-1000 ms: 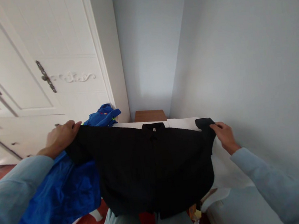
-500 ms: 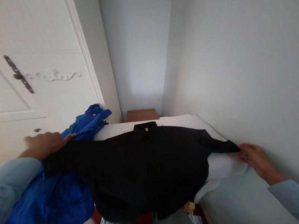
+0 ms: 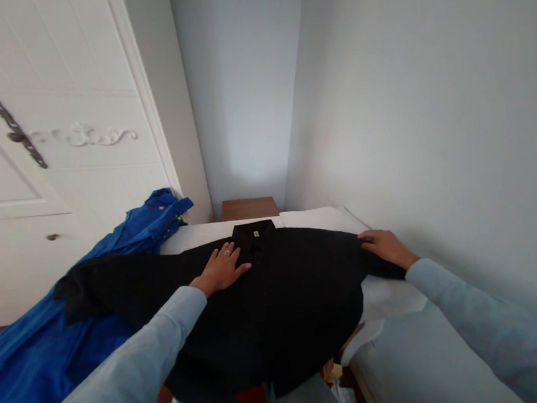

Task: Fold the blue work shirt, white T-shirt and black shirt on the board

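A black collared shirt [image 3: 303, 294] lies spread out front side up, its collar at the far side and a small white label inside the neck. My left hand [image 3: 220, 268] rests flat on the shirt just left of the collar, fingers apart, a ring on one finger. At the shirt's right shoulder edge, my right hand [image 3: 385, 246] has its fingertips closed on the cloth at the top of the sleeve. That sleeve runs partly beneath the hand and wrist. The other sleeve stretches left over a blue garment [image 3: 48, 356].
Under the shirt is a white surface [image 3: 396, 297] against the grey wall [image 3: 406, 95]. A white cabinet [image 3: 96, 182] with dark handles stands left. Behind sits a brown wooden box-like piece [image 3: 250, 208]. Papers and clutter [image 3: 341, 387] lie low near my right knee.
My left hand has left the left sleeve end and moved right onto the shirt near the collar. My right hand has moved inward from the right cuff to the shoulder.
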Tool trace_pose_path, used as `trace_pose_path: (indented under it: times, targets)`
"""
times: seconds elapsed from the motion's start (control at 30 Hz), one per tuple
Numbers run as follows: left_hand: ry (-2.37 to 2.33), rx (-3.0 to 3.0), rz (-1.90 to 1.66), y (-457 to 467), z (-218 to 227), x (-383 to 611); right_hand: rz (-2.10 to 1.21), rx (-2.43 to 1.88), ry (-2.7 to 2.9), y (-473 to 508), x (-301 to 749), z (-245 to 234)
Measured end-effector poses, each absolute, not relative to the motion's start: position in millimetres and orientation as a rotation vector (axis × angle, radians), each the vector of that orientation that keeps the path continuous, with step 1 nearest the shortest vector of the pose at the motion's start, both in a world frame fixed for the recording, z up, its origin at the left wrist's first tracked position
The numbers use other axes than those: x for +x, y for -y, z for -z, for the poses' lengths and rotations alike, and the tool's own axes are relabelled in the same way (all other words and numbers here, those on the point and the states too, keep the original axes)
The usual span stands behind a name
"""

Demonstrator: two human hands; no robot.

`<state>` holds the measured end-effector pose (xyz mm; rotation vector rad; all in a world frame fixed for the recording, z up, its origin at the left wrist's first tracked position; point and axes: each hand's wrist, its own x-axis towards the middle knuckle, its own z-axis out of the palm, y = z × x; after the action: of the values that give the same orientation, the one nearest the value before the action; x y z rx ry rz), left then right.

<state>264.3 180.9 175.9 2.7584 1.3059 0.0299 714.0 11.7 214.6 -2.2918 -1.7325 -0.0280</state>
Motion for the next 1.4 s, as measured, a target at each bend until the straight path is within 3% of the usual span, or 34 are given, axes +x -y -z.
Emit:
trace_pose_path:
  times: [0.17,0.37,0.77,0.97,1.4]
  targets:
    - [-1.379,2.681,-0.051,-202,-163,251,0.564,-2.432,1.355,18,724,-238]
    - [-1.403,2.671,-0.028,-206,-166,249,0.653,-2.31,1.437,14,710,-244]
    - [-1.489,2.734,-0.062,-201,-180,225,0.006,-1.566,2.248,-92,548,-211]
    - [-1.469,2.578,0.127,-212,-168,222,-0.266,-1.801,2.334,-166,497,-172]
    - [-1.476,2.599,-0.057,-255,-163,228,-0.181,-1.912,2.282,-231,519,-150]
